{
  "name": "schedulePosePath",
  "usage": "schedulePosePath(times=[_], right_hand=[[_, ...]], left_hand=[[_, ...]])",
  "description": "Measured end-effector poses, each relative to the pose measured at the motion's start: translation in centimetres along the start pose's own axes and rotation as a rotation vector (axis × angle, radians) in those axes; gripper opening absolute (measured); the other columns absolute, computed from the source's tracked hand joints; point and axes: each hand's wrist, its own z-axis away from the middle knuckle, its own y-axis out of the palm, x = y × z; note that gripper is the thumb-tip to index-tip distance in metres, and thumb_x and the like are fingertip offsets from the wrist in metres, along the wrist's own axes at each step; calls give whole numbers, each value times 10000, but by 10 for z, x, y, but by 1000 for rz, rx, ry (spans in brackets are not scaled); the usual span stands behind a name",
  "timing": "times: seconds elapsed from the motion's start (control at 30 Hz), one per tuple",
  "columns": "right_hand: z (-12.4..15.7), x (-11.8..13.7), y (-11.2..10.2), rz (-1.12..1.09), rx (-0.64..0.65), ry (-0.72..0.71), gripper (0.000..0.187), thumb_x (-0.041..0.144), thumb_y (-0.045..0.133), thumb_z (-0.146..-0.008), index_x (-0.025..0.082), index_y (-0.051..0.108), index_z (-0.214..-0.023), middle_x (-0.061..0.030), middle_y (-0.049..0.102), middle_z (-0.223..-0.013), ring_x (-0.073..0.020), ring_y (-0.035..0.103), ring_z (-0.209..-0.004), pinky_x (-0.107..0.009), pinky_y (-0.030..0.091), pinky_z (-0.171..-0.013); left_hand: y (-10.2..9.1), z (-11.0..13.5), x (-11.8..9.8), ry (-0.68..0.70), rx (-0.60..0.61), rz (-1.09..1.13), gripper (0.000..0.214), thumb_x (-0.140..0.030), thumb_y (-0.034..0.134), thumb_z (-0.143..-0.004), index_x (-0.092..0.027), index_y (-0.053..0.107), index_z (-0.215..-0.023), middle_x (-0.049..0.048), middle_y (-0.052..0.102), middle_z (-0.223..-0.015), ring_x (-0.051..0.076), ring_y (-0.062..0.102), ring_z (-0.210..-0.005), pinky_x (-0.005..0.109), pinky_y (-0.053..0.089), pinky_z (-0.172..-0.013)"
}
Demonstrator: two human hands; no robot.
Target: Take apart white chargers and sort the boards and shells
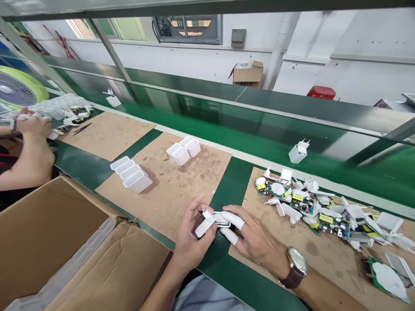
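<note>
In front of me, my left hand (192, 242) is closed around a white charger plug part (206, 223) with pins pointing up. My right hand (256, 237), with white covers on its thumb and a finger, pinches the right end of the same part, where a dark-edged rim shows. The inside of the part is hidden by my fingers. Left of my hands, open white charger housings (138, 180) stand in a row on a brown board (162, 203). More white housings (180, 154) are grouped behind them.
At right lies a pile of circuit boards with white plug parts (301, 203). One housing with a plug piece (298, 151) sits on the green belt (227, 138). A cardboard box (58, 242) stands at lower left. A co-worker's hand (34, 125) is at far left, near a fan (19, 88).
</note>
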Motion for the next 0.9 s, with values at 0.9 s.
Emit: schedulePosePath(times=[0.9], right_hand=[[-22,-10,-13,-1319,-32,634,441,523,853,-791,207,667,-1038,-74,790,-972,-292,779,-958,-469,639,-911]], left_hand=[[33,-14,-6,607,-51,-523,584,-238,736,-950,-257,523,-1493,136,660,-1399,298,647,-1303,503,561,-1111]])
